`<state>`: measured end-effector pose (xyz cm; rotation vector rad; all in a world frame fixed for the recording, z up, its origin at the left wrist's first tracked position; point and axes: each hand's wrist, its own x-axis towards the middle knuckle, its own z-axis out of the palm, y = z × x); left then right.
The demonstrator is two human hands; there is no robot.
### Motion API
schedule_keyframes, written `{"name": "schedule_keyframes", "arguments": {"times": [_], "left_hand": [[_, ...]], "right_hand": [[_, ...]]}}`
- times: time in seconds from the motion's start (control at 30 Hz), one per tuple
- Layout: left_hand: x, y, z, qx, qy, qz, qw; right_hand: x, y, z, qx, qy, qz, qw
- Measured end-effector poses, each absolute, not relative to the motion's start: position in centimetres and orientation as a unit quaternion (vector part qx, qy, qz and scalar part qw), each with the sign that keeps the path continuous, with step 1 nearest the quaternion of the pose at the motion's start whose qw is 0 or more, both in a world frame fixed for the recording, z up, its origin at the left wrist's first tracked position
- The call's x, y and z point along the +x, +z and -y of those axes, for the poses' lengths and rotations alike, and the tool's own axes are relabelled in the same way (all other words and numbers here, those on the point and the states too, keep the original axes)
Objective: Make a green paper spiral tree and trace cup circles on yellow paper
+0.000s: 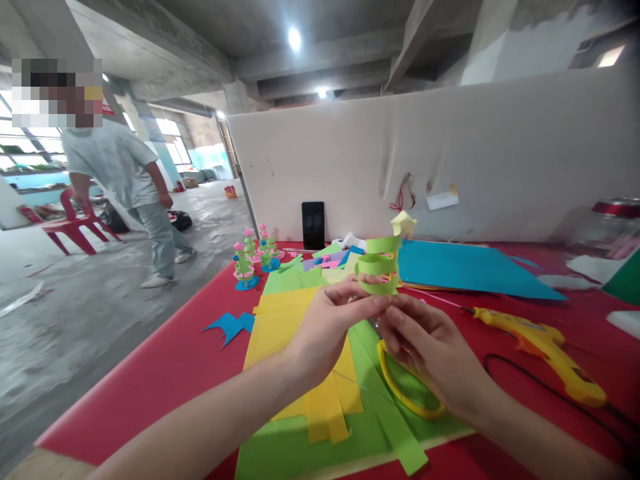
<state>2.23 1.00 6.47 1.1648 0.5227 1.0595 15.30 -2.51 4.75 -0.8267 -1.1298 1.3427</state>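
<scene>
Both my hands meet above the red table (150,380), holding up a small paper craft: a green paper strip spiral (379,265) wound around a stick, topped by a pale yellow paper star (403,223). My left hand (327,327) pinches the bottom coil of the spiral from the left. My right hand (430,347) has its fingers curled at the base of the craft, just under the coils. Below my hands lie yellow paper sheets (290,333) with cut strips, green paper sheets (320,447), and yellow-handled scissors (407,390).
A yellow glue gun (540,347) with a black cord lies at the right. A large blue sheet (465,270) lies behind it, finished paper trees (246,267) at the back left, a black phone (313,225) against the white partition. A person stands on the concrete floor at left by red chairs (70,223).
</scene>
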Motion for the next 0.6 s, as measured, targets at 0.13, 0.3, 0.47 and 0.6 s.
{"name": "schedule_keyframes", "arguments": {"times": [0.13,0.3,0.47,0.6], "left_hand": [[2.4,6.3,-1.1,0.513,0.465,-0.225,0.686],[2.8,5.9,-1.5,0.527,0.463,-0.194,0.686],[2.8,5.5,-2.3,0.468,0.511,-0.181,0.698],[2.6,5.8,-2.4,0.438,0.513,-0.149,0.723]], "right_hand": [[15.4,4.9,2.7,-0.409,0.499,0.498,0.579],[15.5,5.5,2.8,-0.480,0.409,0.494,0.599],[15.6,5.7,2.8,-0.481,0.373,0.515,0.604],[15.7,5.5,2.8,-0.489,0.376,0.513,0.598]]}}
